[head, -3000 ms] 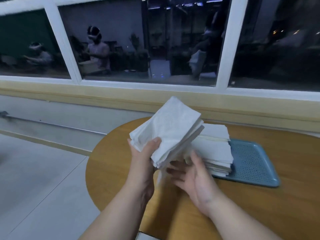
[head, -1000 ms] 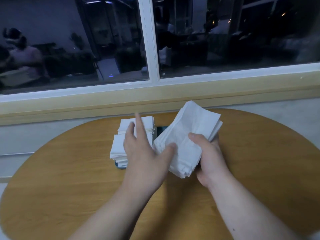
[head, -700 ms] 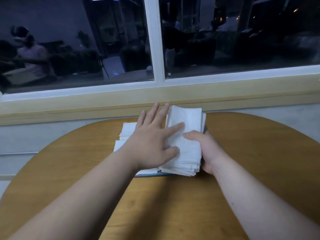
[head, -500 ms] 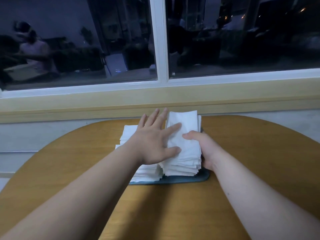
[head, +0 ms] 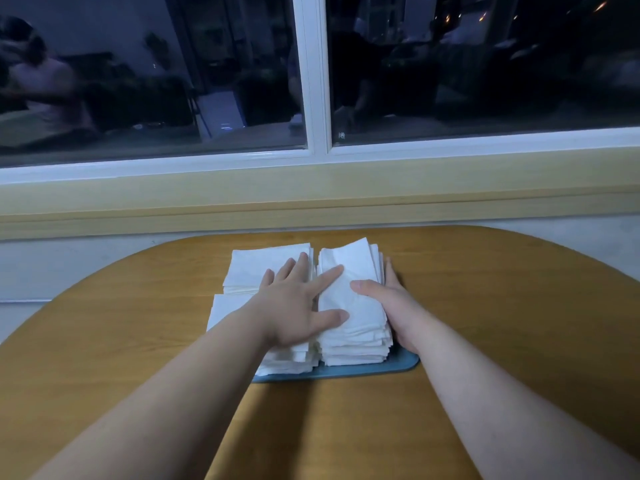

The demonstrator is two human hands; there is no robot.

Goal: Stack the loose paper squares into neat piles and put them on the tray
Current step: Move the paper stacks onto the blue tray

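Both our hands are on the paper. Our left hand (head: 294, 306) lies flat, its fingers (head: 329, 277) straight and spread apart. The index and thumb rest on top of the right pile (head: 356, 258), and the other three fingers reach across onto the far left pile (head: 256, 263). Nothing is gripped there, only an open palm laid on the sheets. Back by that wrist a near left pile (head: 221, 313) shows, its front corner hidden under our forearm.

Our right hand (head: 394, 306) holds the right pile from the outside. The thumb is hooked over the top sheet, its tip pointing toward our left thumb, and the fingers run along the pile's right flank, touching it. We cannot tell whether any fingertip is tucked underneath.

So the right pile sits clasped between our two hands, directly under both thumbs, with its front edges slightly staggered. It rests on the blue tray (head: 346, 371), whose rim shows on the near side of our thumbs, below the front of the piles. The right pile stands just beside the left ones. The tray's left end is covered by our forearm.

The tray lies on the wooden table (head: 138, 323). Beyond our fingertips run the pale sill (head: 311, 188) and the dark window (head: 450, 81).
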